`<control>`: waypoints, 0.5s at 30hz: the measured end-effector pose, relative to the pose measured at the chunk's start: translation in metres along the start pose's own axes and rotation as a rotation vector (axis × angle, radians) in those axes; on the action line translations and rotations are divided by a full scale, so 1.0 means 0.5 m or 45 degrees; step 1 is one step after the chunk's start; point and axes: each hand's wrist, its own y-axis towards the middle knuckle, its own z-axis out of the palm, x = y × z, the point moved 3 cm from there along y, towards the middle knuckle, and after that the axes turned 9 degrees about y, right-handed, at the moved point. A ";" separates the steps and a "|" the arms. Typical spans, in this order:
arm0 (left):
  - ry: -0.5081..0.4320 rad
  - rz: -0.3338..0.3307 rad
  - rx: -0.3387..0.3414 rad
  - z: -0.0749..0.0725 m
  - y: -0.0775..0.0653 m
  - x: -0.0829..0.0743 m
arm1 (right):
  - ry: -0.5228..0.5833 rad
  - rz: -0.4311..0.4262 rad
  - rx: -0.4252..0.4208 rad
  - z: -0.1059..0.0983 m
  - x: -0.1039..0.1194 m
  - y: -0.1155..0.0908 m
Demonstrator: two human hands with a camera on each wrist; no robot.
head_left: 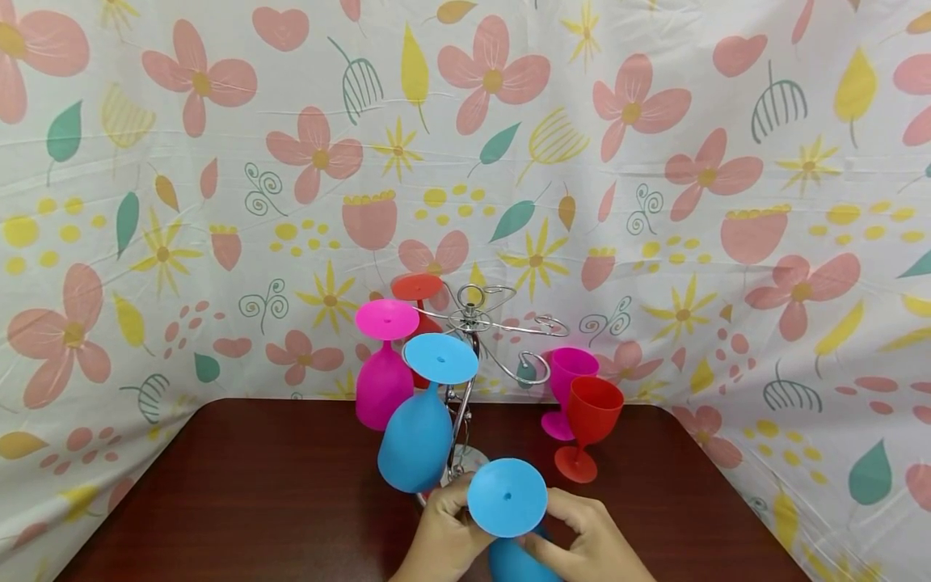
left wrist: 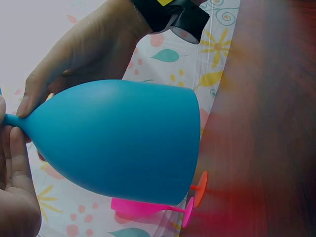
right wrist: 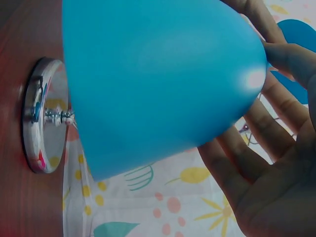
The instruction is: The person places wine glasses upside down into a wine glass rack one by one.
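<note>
Dark table (head_left: 254, 493) (reddish-brown) beneath metal rack (head_left: 471, 322), pink goblet (head_left: 563, 378), red goblet (head_left: 595, 412).

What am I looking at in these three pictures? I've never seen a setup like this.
There is no robot here: a person's left hand and right hand do the work. The big picture comes from a camera on the head, looking forward and down; the other two come from cameras on the left and right wrists. Both hands hold a blue cup upside down, near its stem. A metal rack stands on the brown table; a red cup, a pink cup and another blue cup hang upside down there. Two more, pink and red, stand upright on the right.
</note>
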 end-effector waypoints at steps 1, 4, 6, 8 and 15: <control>0.006 0.005 -0.003 0.000 0.000 0.000 | -0.002 -0.033 -0.005 0.001 0.000 0.000; 0.021 -0.014 -0.013 0.002 0.000 0.002 | -0.017 -0.120 -0.031 0.003 -0.002 -0.001; 0.008 -0.029 -0.005 0.002 0.000 0.001 | -0.042 -0.178 -0.065 0.004 -0.007 -0.002; -0.050 -0.041 0.021 0.003 -0.001 0.001 | -0.056 -0.212 -0.099 0.003 -0.010 -0.003; -0.246 -0.178 0.161 0.013 -0.006 0.004 | -0.163 -0.165 -0.257 -0.029 -0.005 -0.006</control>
